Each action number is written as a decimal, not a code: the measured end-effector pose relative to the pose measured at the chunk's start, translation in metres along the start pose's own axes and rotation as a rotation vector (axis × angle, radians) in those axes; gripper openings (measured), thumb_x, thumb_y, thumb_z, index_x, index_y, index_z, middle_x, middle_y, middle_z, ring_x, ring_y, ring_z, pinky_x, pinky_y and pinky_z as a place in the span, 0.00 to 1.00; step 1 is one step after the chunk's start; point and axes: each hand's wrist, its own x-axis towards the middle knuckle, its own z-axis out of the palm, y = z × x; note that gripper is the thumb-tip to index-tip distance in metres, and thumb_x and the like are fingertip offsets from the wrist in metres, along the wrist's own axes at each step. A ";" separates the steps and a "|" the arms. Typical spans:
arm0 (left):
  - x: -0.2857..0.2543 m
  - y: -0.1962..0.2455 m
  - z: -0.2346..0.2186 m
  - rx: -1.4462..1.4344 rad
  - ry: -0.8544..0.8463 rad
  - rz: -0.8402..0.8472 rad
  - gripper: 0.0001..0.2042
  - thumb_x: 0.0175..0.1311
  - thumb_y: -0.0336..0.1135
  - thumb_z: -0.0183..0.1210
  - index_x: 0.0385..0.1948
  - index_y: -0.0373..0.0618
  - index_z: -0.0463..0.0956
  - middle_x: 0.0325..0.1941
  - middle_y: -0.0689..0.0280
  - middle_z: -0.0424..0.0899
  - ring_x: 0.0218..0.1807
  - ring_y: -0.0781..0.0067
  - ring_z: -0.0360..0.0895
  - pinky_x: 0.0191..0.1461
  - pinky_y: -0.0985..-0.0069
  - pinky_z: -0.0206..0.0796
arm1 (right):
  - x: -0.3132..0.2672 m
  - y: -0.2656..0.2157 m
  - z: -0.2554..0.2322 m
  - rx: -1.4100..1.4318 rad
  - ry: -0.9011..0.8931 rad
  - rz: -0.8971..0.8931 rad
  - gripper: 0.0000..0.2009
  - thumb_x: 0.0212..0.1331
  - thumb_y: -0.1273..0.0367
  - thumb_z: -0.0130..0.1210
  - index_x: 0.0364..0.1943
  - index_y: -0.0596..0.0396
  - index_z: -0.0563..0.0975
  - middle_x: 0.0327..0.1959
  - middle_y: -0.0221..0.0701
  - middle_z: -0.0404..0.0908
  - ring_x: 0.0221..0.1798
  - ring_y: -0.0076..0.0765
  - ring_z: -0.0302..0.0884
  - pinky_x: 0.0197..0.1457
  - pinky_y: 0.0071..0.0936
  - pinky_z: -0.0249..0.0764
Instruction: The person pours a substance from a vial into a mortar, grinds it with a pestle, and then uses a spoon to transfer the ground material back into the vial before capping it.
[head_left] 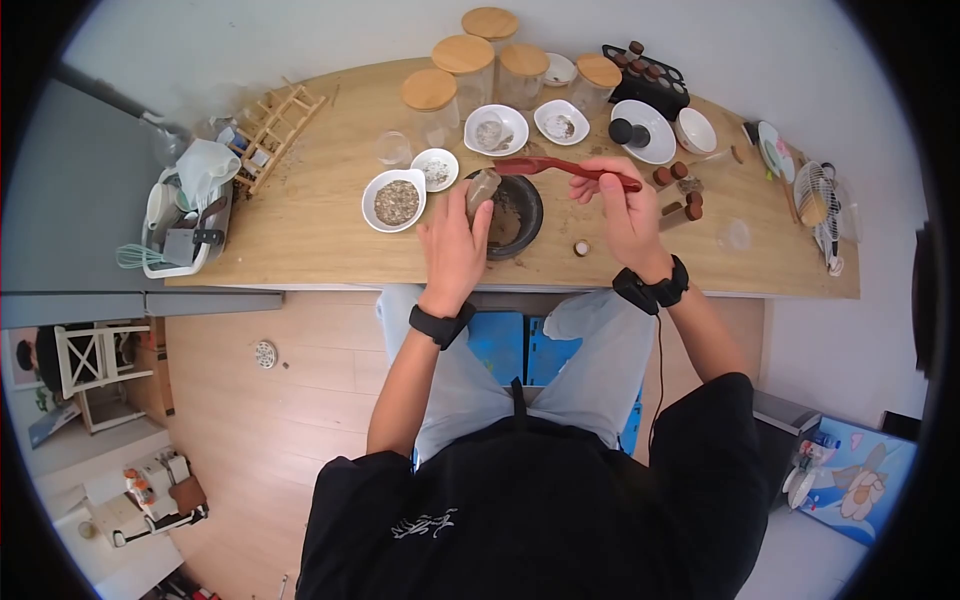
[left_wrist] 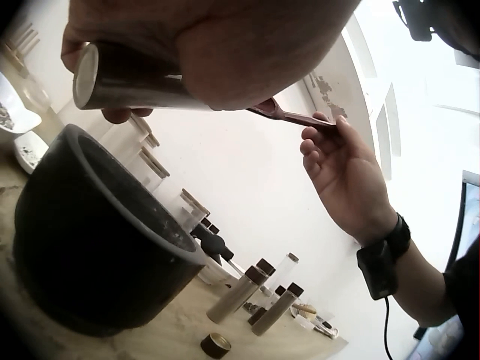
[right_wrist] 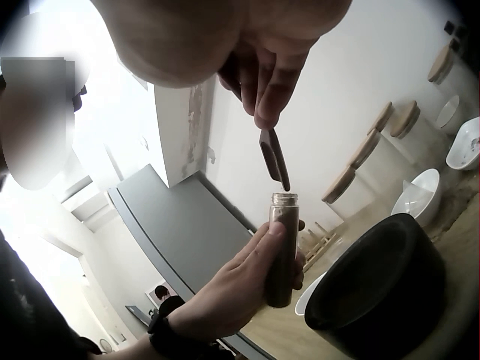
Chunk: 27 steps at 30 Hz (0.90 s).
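Note:
In the head view the left hand [head_left: 456, 250] grips a small glass bottle [head_left: 483, 188] at the left rim of a dark mortar [head_left: 536, 215]. Brown powder fills much of the bottle [right_wrist: 280, 262], whose mouth is uncapped in the right wrist view. The right hand [head_left: 625, 215] pinches the handle of a dark red spoon [head_left: 545, 165], its head above the bottle and mortar. In the right wrist view the spoon [right_wrist: 274, 159] hangs just above the bottle mouth, apart from it. Brown material lies inside the mortar.
White bowls [head_left: 394, 227] stand left of and behind the mortar, with wooden-lidded jars [head_left: 430, 90] further back. Capped bottles [head_left: 683, 212] lie on the right. A loose cap [head_left: 581, 248] sits near the front edge; a wooden rack [head_left: 275, 135] is at left.

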 end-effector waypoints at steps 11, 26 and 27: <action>-0.034 -0.087 0.023 -0.673 0.261 -0.147 0.16 0.82 0.39 0.46 0.62 0.40 0.64 0.47 0.65 0.76 0.40 0.81 0.66 0.47 0.78 0.63 | -0.010 0.031 0.035 -0.405 -0.263 0.145 0.13 0.75 0.71 0.51 0.58 0.59 0.78 0.48 0.38 0.85 0.48 0.36 0.83 0.56 0.29 0.77; -0.051 -0.145 0.069 -0.330 0.344 -0.066 0.22 0.77 0.35 0.55 0.65 0.35 0.62 0.55 0.55 0.74 0.53 0.61 0.75 0.63 0.66 0.67 | -0.003 0.014 0.022 -0.564 -0.584 0.013 0.11 0.72 0.69 0.54 0.54 0.55 0.79 0.45 0.35 0.83 0.49 0.42 0.82 0.52 0.36 0.77; -0.049 -0.143 0.071 -0.316 0.361 -0.073 0.21 0.76 0.35 0.55 0.65 0.35 0.63 0.55 0.54 0.75 0.54 0.59 0.75 0.64 0.66 0.66 | -0.001 0.011 0.020 -0.570 -0.579 0.008 0.11 0.72 0.69 0.54 0.54 0.55 0.79 0.45 0.35 0.83 0.49 0.42 0.82 0.52 0.36 0.77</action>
